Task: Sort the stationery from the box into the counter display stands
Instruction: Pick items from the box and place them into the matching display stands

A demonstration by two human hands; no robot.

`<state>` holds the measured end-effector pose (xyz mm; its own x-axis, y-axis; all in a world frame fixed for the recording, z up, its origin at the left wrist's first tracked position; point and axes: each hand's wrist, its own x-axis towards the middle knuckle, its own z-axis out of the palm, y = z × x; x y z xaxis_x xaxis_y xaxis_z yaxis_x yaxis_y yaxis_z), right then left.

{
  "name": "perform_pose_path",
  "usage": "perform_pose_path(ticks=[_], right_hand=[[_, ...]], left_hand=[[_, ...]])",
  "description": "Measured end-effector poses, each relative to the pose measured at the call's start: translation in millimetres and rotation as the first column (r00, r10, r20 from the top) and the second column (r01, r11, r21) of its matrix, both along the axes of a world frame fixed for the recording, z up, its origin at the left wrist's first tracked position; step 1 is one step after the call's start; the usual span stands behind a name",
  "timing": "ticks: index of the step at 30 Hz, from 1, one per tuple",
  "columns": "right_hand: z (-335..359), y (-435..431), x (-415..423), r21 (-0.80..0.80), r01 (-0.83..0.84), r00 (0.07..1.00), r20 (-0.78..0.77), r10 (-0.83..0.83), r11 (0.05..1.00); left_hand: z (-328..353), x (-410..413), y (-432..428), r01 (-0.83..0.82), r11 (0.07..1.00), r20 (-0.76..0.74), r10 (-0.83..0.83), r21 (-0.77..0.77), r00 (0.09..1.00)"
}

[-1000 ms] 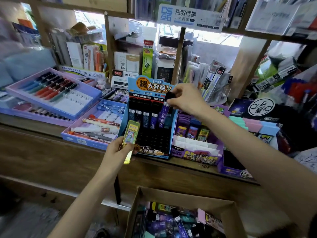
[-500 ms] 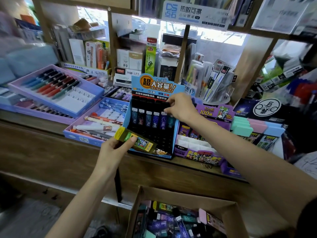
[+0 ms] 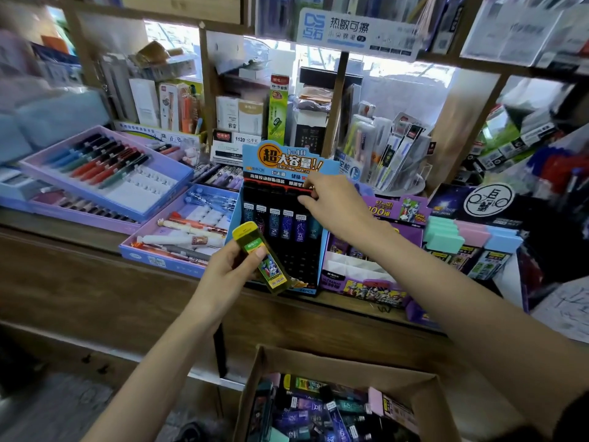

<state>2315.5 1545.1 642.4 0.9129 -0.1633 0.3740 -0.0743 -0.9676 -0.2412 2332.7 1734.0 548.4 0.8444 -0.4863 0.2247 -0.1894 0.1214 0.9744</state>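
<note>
While left hand grips yellow case | right hand on stand top, grip unclear

Left grip holding yellow-green translucent plastic case, right grip at top of blue-and-black cardboard display stand

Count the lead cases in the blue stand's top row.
6 lead cases, side by side in the blue stand's top row: five dark ones, then a teal one at the right end, partly hidden by the right hand.
</note>
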Motion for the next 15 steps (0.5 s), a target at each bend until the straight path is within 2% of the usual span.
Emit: perform_pose_path(ticks=[2,4,5,7,12,15], right_hand=[[6.5,8.5,-21.0,0.244,-0.093,0.995,0.043,0.086,0.965],[6.9,17.2,-44.2,0.482,-0.174,0.983,0.041,0.176,0.859],[3.8,19.0,-54.3,0.548,-0.196,0.977,0.041,0.208,0.813],[-5.9,18.6,-70.5,0.596,-0.203,0.974,0.038,0.225,0.777],[-20.3,0.9,-99.5,0.634,-0.161,0.984,0.040,0.176,0.756],[-16.2,-20.1,-113.6,0.673,-0.127,0.991,0.059,0.118,0.728]], left_hand=[[6.0,-1.5,-5.2,0.049,0.999,0.055,-0.050,0.016,0.997],[11.7,-5.4,-11.4,0.115,0.992,0.116,-0.119,0.041,0.986],[14.2,-8.3,-14.9,0.146,0.987,0.145,-0.154,0.060,0.977],[18.2,-15.1,-23.0,0.191,0.976,0.197,-0.207,0.101,0.958],[21.4,-32.6,-46.9,0.265,0.944,0.278,-0.313,0.198,0.908],[20.3,-39.5,-58.7,0.202,0.941,0.304,-0.283,0.271,0.910]])
